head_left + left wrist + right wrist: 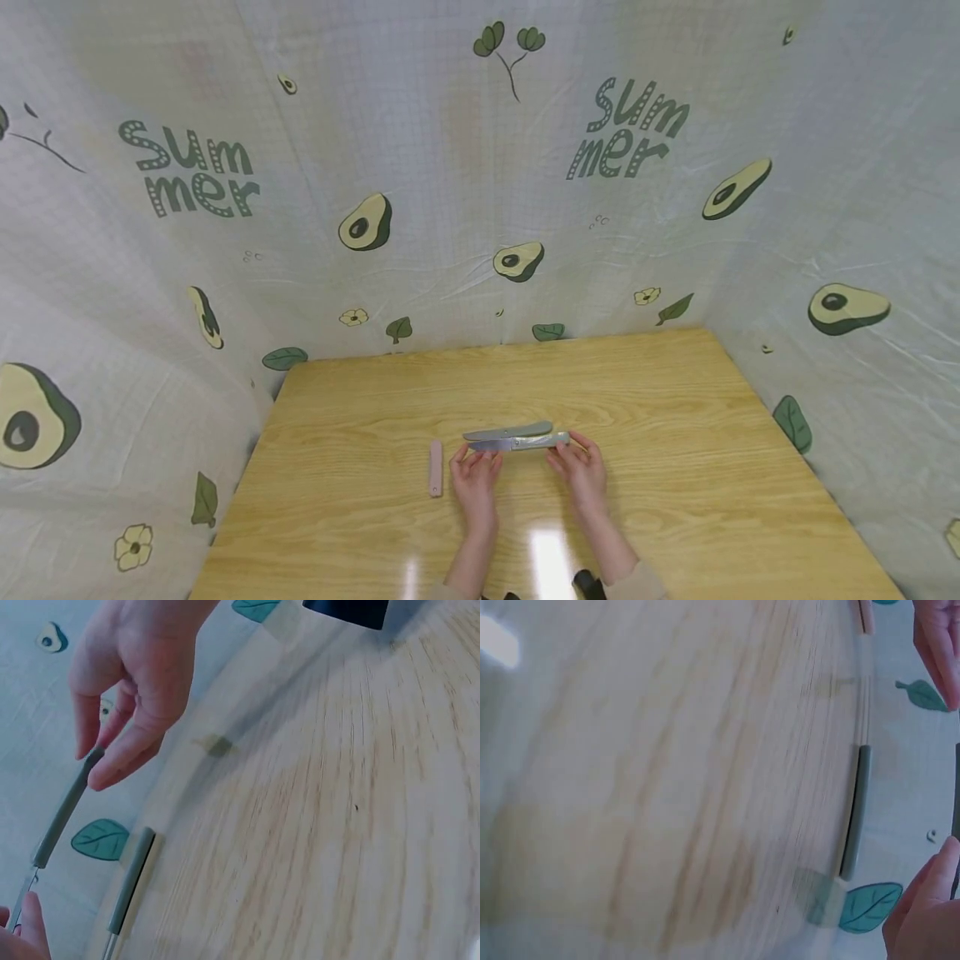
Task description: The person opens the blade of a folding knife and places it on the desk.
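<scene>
Between my two hands is an unfolded folding knife point(542, 441) with a grey-green handle, its blade pointing left. My right hand point(585, 475) pinches the butt end of the handle, as the left wrist view shows. With fingertips and thumb, my left hand point(474, 487) holds the blade point(26, 886). The left wrist view has the knife raised above the table. Just behind it, a second grey-green knife point(531, 429) lies on the table, also unfolded with its blade to the left. A pink folding knife point(436, 471) lies folded, left of my left hand.
The wood-grain table point(360, 417) is backed and flanked by a white cloth point(442, 150) printed with avocados and leaves. Glare point(550, 558) shows near the table's front. A dark object point(588, 585) sits by my right wrist.
</scene>
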Action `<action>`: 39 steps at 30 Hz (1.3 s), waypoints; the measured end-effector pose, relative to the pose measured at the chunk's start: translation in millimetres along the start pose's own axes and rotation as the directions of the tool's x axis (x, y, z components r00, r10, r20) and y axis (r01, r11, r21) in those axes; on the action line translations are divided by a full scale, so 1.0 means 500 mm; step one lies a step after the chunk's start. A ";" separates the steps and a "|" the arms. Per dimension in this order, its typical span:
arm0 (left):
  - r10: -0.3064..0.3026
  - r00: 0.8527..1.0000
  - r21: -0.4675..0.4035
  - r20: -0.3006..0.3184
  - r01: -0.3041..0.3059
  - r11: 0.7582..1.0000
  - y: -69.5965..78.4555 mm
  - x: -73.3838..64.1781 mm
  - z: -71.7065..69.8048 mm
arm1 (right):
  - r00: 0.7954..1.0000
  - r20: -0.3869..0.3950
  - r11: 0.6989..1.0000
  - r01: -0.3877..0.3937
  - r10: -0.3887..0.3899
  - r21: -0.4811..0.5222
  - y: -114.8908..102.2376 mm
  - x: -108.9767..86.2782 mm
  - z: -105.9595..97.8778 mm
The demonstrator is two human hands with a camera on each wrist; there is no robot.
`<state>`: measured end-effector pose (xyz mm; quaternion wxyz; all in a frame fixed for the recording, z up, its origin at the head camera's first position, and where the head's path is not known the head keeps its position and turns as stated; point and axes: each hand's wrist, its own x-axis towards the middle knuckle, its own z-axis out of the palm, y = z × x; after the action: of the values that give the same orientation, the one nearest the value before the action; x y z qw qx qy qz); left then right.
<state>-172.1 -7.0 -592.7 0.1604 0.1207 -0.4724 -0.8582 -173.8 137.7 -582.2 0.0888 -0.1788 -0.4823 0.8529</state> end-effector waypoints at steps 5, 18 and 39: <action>-0.037 0.999 0.054 0.035 0.035 0.998 0.004 0.005 -0.030 | 0.998 0.065 0.991 0.006 0.003 -0.137 -0.010 0.002 -0.014; -0.246 0.964 0.309 0.101 0.205 0.929 0.021 0.012 -0.088 | 0.966 0.213 0.846 -0.007 0.143 -0.533 -0.030 0.006 -0.057; -0.368 0.917 0.486 0.152 0.255 0.836 0.038 0.010 -0.117 | 0.941 0.253 0.674 0.036 0.226 -0.738 -0.030 0.001 -0.068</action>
<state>-152.5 -63.6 -607.3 -0.0737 0.1265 -0.6503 -0.7455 -161.3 172.6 -585.3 -0.1158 -0.0823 -0.7808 0.6084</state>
